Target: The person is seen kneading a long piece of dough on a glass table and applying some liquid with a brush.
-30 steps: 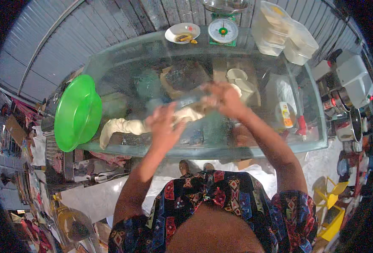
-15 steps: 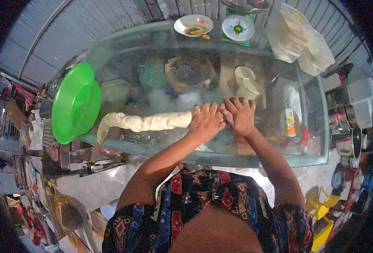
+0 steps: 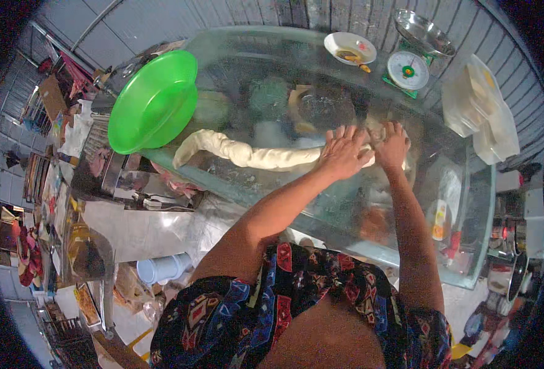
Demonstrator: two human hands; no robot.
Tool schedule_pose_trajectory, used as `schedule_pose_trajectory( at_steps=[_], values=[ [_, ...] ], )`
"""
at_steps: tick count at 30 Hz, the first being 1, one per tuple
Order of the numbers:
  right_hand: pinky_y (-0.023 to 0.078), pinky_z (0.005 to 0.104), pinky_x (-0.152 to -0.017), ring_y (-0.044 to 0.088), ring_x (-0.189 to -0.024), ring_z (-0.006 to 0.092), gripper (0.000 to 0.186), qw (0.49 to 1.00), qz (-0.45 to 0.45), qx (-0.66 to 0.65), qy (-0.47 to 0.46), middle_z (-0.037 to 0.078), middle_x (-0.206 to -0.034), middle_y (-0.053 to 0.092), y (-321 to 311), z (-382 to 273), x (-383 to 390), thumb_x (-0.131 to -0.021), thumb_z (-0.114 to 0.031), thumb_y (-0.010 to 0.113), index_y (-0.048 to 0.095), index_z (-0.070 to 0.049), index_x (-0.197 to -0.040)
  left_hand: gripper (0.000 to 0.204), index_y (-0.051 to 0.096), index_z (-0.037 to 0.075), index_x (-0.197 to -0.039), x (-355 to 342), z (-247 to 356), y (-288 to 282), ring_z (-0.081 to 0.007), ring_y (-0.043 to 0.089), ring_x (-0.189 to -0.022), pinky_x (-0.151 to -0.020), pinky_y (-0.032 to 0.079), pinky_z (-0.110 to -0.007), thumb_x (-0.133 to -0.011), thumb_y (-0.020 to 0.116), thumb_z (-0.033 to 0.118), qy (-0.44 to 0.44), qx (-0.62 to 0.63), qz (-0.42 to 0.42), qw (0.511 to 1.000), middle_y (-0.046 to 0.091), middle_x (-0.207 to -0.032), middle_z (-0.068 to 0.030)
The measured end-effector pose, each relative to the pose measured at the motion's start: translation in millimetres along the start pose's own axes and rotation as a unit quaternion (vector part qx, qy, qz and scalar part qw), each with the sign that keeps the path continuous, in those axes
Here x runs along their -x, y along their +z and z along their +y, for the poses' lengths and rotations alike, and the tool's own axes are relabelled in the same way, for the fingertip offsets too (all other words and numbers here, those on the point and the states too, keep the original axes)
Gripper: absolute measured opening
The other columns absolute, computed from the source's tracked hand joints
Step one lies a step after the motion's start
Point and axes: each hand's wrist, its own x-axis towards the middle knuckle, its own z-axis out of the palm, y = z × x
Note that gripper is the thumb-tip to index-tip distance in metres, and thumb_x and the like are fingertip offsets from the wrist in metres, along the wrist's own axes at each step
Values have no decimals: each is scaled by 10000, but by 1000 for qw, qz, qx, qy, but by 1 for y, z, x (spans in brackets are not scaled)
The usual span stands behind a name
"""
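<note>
A long, lumpy rope of pale dough [image 3: 253, 157] lies across the glass tabletop [image 3: 247, 61], its left end curving down toward the near edge. My left hand [image 3: 345, 154] presses flat on the right part of the rope, fingers stretched forward. Just to its right, my right hand [image 3: 392, 147] rests palm down with fingers extended, over the rope's right end. A bit of dough shows between the two hands; what lies under the palms is hidden.
A green plastic basin [image 3: 155, 104] stands at the table's left end. Along the far edge are a white bowl [image 3: 345, 44] with a brush-like tool, a dial scale [image 3: 408, 70] with a metal pan, and clear plastic containers [image 3: 478, 111].
The whole view has turned and shifted, so the table appears slanted. My hands have moved slightly apart, and dough now shows between them.
</note>
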Motion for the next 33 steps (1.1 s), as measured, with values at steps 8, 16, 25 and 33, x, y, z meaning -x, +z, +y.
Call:
schedule_pose_trajectory(
  at_steps=[8, 16, 25, 33],
  values=[
    [393, 538, -922, 555, -1056, 363, 456, 996, -77, -9, -34, 109, -1178, 591, -18, 10, 38, -877, -472, 551, 614, -146, -1190, 789, 286, 110, -1464, 30, -10, 26, -371, 290, -1381, -1084, 237, -598, -861, 556, 542, 56, -82, -88, 991, 427, -1417, -183],
    [454, 423, -815, 571, -924, 331, 307, 982, 40, -168, -76, 127, -1059, 619, -27, 16, 99, -811, -263, 676, 649, -59, -1039, 864, 234, 168, -1504, 72, -4, 40, -393, 359, -1331, -1021, 225, -644, -815, 634, 503, 132, -155, 25, 979, 400, -1439, -192],
    [450, 325, -899, 573, -1064, 150, 431, 836, -31, -525, 156, 81, -1177, 626, -41, 66, 56, -832, -271, 711, 632, -43, -1189, 809, 428, 138, -1413, 34, -48, -40, -373, 553, -1139, -988, 427, -422, -793, 626, 618, -8, 326, -44, 944, 541, -1298, -199],
    [455, 382, -935, 620, -1055, 270, 490, 932, -42, -348, 86, 140, -1220, 622, -24, 20, 78, -865, -432, 649, 665, -47, -1169, 561, 657, 148, -1138, 129, -174, -95, -295, 521, -1181, -1051, 286, -555, -838, 553, 611, -99, -157, 33, 982, 625, -1174, -97]
  ],
)
